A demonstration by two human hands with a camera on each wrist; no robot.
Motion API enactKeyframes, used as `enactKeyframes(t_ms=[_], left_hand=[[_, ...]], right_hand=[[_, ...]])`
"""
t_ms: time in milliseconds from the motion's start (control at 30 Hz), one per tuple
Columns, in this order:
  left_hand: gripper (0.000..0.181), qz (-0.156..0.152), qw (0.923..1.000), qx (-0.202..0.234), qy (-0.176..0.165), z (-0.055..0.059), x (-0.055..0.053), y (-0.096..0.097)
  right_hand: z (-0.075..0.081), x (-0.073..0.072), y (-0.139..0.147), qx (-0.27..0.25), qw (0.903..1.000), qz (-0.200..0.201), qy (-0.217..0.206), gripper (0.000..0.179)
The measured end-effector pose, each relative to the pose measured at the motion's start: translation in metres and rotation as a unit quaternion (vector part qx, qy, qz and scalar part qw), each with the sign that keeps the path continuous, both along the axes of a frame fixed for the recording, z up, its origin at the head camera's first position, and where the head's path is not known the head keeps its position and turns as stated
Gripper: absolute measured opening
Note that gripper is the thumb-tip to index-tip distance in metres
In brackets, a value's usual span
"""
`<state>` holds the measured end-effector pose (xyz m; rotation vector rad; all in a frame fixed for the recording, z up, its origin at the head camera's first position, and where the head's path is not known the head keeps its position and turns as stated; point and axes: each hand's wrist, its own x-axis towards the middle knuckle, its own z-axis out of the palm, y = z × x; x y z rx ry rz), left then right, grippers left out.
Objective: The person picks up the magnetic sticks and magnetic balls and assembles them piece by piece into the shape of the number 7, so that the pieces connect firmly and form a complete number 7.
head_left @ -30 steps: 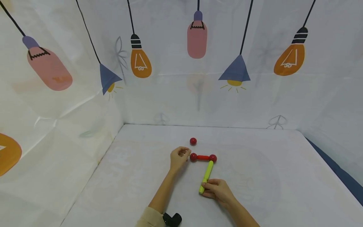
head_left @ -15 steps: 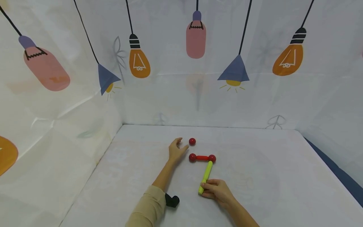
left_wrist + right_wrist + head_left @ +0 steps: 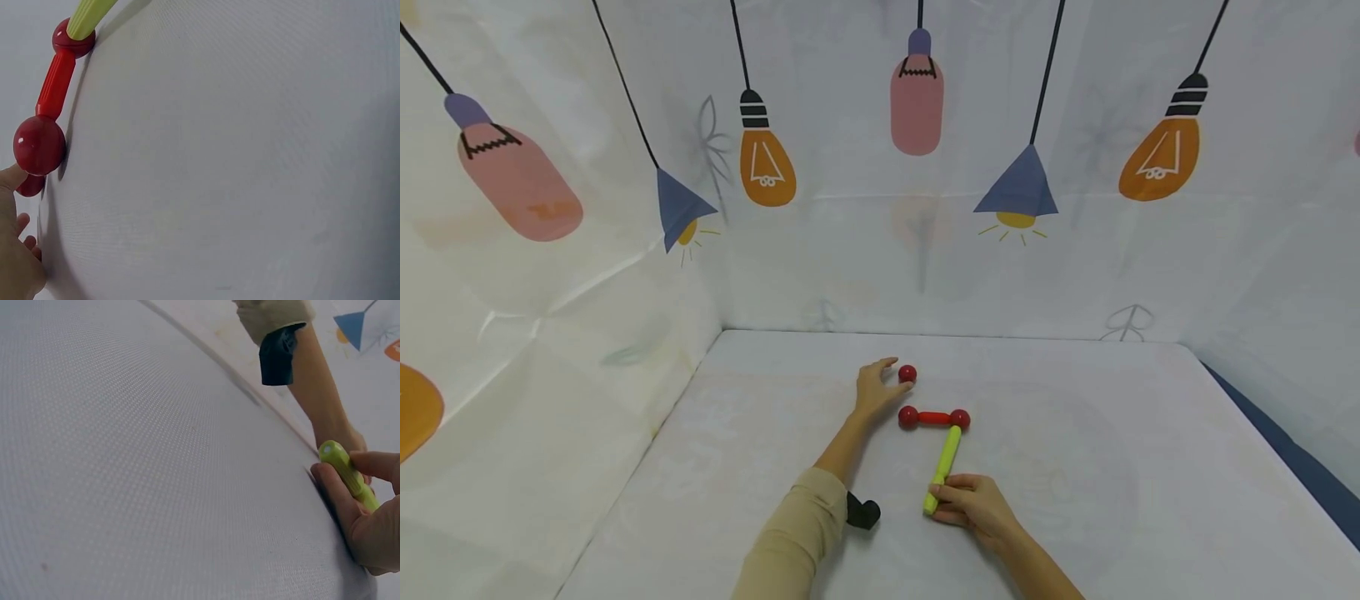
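Note:
A loose red ball [image 3: 907, 373] lies toward the back of the white table. My left hand [image 3: 874, 390] reaches to it with fingers spread, thumb right at its near side and the other fingers on its far left. Just nearer to me, a short red rod [image 3: 935, 418] joins one red ball [image 3: 908, 417] to another red ball [image 3: 959, 419]. From the right-hand ball a yellow-green rod [image 3: 949, 452] runs toward me. My right hand [image 3: 977, 502] pinches its near end between thumb and fingers; the right wrist view shows the rod's rounded tip [image 3: 331, 450].
The white table [image 3: 1075, 483] meets a white sheet wall [image 3: 850, 267] printed with lamps and bulbs at the back and left. A black device [image 3: 862, 512] is strapped at my left wrist, by the beige sleeve [image 3: 801, 525].
My left hand has moved from beside the left joined ball back to the loose red ball, its fingers spreading. My right hand keeps its pinch on the yellow-green rod, nearly unmoved.

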<state>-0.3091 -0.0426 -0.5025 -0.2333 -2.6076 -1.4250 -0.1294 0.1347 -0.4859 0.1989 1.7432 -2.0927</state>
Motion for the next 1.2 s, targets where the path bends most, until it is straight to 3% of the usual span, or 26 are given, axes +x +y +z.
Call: enactKeyframes(t_ms=[267,467,733,833,967,1200], left_hand=[[0.039,-0.009,0.999,-0.037,-0.024,0.006,-0.004,0.002],[0.041,-0.011,0.9976,-0.05,-0.046,0.013,-0.003,0.004],[0.037,-0.013,0.9964,-0.076,-0.036,0.015,0.0,0.007],[0.035,-0.008,0.9982,-0.04,-0.043,0.015,0.0,0.006],[0.034,0.005,0.9993,0.027,-0.026,0.012,-0.001,0.0],[0.036,0.021,0.9911,0.13,-0.015,0.007,0.009,-0.016]], right_hand=[[0.0,0.0,0.0,-0.005,1.0,0.004,-0.001,0.048],[0.0,0.0,-0.001,-0.001,1.0,0.004,-0.001,0.047],[-0.003,0.0,-0.001,-0.001,0.9999,0.008,-0.006,0.044],[-0.003,0.0,-0.001,-0.004,0.9999,0.009,-0.005,0.044],[-0.002,0.0,0.0,-0.008,0.9999,0.011,-0.001,0.045],[0.001,-0.001,0.002,-0.01,0.9999,0.012,-0.002,0.055]])
